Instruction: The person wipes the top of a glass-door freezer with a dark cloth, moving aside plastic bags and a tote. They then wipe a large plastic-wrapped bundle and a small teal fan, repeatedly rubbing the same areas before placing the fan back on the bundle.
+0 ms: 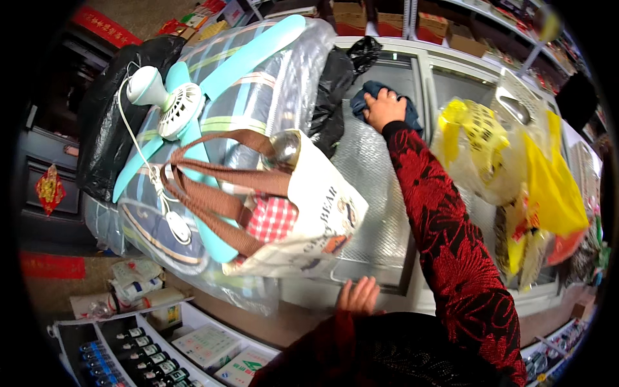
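Note:
My right hand (385,110), at the end of a red-and-black patterned sleeve, presses on a bunched dark blue cloth (371,92). Beneath the cloth is a chest with a framed top (416,275), partly covered by a textured clear sheet (375,193). At the near edge rests my left hand (359,295), fingers extended and nothing seen in them; its palm is partly hidden. Just left of the sheet leans a cream tote bag (321,208) with brown straps, holding a red checked cloth (272,217) and a shiny metal item (285,149).
A turquoise-bladed fan (181,109) lies on a plaid bundle in clear plastic (242,106), beside black plastic bags (111,116). Yellow and clear plastic bags (483,140) and a white perforated basket (520,96) occupy the right side. Shelves with bottles (159,360) stand below left.

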A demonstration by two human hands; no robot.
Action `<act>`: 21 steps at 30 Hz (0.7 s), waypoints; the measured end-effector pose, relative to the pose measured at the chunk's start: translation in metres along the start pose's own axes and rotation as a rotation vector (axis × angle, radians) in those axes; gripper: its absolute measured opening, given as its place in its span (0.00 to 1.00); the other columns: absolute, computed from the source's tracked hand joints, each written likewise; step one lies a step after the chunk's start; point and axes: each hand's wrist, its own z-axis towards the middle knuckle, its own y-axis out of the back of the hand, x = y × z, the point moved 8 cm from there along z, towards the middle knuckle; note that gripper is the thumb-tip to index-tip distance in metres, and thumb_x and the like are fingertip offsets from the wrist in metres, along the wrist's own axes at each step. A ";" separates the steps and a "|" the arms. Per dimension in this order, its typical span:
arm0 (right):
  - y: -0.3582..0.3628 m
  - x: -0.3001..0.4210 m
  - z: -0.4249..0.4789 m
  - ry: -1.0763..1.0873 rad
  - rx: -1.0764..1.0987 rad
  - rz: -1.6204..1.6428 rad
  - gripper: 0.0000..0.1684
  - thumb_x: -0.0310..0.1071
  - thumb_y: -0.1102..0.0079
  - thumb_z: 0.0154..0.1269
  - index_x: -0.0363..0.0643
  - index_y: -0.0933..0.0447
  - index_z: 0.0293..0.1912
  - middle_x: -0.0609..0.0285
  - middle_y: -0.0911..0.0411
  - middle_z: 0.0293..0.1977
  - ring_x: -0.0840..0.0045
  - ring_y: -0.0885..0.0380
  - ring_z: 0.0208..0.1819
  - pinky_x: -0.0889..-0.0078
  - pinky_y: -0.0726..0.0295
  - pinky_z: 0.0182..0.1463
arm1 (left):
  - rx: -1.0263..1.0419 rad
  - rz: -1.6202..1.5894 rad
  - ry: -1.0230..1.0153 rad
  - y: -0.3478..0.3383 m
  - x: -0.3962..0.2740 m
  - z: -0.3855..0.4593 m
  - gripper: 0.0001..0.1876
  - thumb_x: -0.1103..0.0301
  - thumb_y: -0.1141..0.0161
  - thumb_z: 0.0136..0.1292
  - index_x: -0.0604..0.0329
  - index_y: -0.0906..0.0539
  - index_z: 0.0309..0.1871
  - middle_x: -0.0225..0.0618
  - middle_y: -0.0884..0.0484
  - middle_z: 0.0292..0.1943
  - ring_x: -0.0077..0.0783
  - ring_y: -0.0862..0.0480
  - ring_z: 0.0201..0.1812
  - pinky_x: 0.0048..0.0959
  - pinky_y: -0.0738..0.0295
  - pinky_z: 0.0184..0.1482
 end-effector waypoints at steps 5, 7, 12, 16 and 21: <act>-0.018 0.003 0.059 -0.041 0.065 0.015 0.22 0.53 0.43 0.55 0.65 0.25 0.51 0.56 0.29 0.50 0.64 0.32 0.54 0.43 0.36 0.48 | -0.234 0.399 -0.312 -0.022 0.007 -0.016 0.11 0.59 0.48 0.65 0.53 0.27 0.46 0.32 0.21 0.48 0.29 0.23 0.52 0.39 0.29 0.50; -0.013 0.008 0.054 -0.001 0.060 0.031 0.23 0.53 0.43 0.55 0.65 0.25 0.51 0.56 0.30 0.50 0.64 0.32 0.55 0.44 0.35 0.48 | -0.133 0.364 -0.301 -0.017 0.003 -0.009 0.09 0.61 0.46 0.64 0.52 0.27 0.43 0.32 0.20 0.46 0.30 0.23 0.51 0.38 0.26 0.46; 0.003 0.056 -0.029 0.304 0.103 0.067 0.26 0.52 0.44 0.55 0.64 0.28 0.55 0.56 0.32 0.51 0.65 0.34 0.55 0.45 0.35 0.47 | 0.086 -0.010 0.007 -0.025 0.008 -0.021 0.30 0.42 0.56 0.64 0.63 0.27 0.51 0.46 0.25 0.54 0.45 0.27 0.57 0.51 0.38 0.57; 0.033 0.069 -0.097 0.457 0.087 0.156 0.27 0.51 0.42 0.55 0.61 0.27 0.56 0.54 0.32 0.51 0.62 0.35 0.57 0.43 0.35 0.50 | 0.046 -0.060 0.007 -0.014 0.006 -0.014 0.28 0.46 0.50 0.62 0.63 0.27 0.53 0.47 0.29 0.59 0.45 0.31 0.61 0.51 0.41 0.62; 0.051 0.023 -0.153 0.318 0.186 0.085 0.28 0.52 0.43 0.56 0.64 0.29 0.58 0.54 0.34 0.53 0.60 0.35 0.57 0.45 0.32 0.51 | 0.147 -0.155 0.016 -0.011 0.004 -0.007 0.28 0.55 0.42 0.58 0.63 0.30 0.57 0.45 0.32 0.60 0.45 0.36 0.65 0.49 0.48 0.67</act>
